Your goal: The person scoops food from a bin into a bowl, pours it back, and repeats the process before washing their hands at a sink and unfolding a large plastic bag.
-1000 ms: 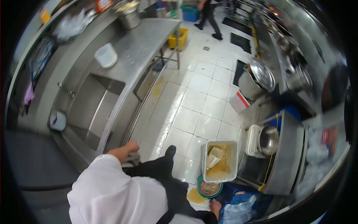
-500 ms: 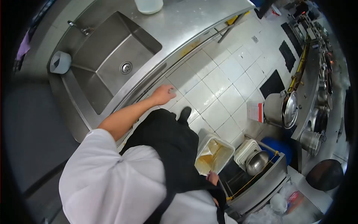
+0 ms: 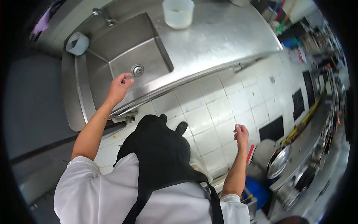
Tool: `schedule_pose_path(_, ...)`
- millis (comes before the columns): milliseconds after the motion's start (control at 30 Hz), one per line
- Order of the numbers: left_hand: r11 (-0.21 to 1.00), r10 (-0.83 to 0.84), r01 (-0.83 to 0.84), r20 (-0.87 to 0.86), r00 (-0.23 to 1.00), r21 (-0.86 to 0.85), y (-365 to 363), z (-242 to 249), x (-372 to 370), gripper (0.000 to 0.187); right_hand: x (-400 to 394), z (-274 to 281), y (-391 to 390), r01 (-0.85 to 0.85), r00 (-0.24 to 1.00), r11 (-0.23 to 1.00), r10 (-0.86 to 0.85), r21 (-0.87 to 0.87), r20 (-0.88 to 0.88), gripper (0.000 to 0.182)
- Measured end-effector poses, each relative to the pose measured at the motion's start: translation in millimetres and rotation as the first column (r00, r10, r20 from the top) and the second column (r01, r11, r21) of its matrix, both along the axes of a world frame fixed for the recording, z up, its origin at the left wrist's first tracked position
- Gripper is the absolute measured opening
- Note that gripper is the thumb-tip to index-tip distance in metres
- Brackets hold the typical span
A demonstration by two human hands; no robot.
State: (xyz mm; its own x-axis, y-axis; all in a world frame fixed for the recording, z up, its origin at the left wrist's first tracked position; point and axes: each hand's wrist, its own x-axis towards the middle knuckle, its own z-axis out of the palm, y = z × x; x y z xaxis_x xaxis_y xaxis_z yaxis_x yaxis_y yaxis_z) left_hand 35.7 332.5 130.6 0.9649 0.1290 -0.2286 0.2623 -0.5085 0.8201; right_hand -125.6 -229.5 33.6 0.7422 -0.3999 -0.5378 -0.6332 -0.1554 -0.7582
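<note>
My left hand hovers over the front rim of a steel sink, its thumb and forefinger apart and nothing held. The round drain lies just past its fingertips. Out to the right, my right hand hangs above the tiled floor, fingers loosely bent, with no object visible in it. Close to that hand are a red-and-white box and a large lidded pot.
A translucent tub stands on the steel counter; a smaller white container sits at the sink's left corner. Dark mats lie on the tiles. A blue bin and cookware line the right side.
My left hand has moved left and up, over the sink's rim. My right hand has come away from beside the soiled white bin and reached forward. The view has turned towards the counter.
</note>
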Motion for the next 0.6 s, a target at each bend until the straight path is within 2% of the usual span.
schedule_pose_path(167,0.968,0.241,-0.241,0.012,0.971,0.071,52,-14,20,0.033,157,98,94,-0.44,0.885,0.897,0.424,0.047,0.193,0.02)
schedule_pose_path(233,0.956,0.288,-0.289,0.02,0.957,0.048,71,-46,35,0.033,198,123,154,-0.564,0.812,0.821,0.535,0.082,0.232,0.019)
schedule_pose_path(267,0.95,0.311,-0.311,0.026,0.95,-0.005,87,-74,41,0.033,215,127,187,-0.614,0.773,0.789,0.593,0.028,0.227,0.018)
schedule_pose_path(300,0.939,0.341,-0.339,0.039,0.939,-0.063,94,-92,55,0.033,232,124,221,-0.637,0.751,0.766,0.594,0.082,0.288,0.019)
schedule_pose_path(367,0.932,0.362,-0.359,0.068,0.93,-0.052,100,-101,68,0.033,264,147,292,-0.629,0.768,0.749,0.559,0.208,0.313,0.023)
schedule_pose_path(400,0.922,0.387,-0.385,0.083,0.918,-0.037,110,-103,70,0.032,285,136,318,-0.62,0.773,0.727,0.501,0.295,0.39,0.021)
schedule_pose_path(500,0.874,0.478,-0.469,0.056,0.877,-0.124,130,-119,89,0.033,336,139,403,-0.394,0.892,0.785,0.203,0.478,0.403,0.024)
schedule_pose_path(533,0.873,0.484,-0.478,0.044,0.874,-0.097,138,-120,91,0.033,342,139,422,-0.411,0.874,0.794,0.203,0.448,0.442,0.023)
schedule_pose_path(600,0.878,0.478,-0.476,0.038,0.878,-0.047,160,-117,105,0.032,332,134,444,-0.464,0.874,0.769,0.317,0.439,0.368,0.021)
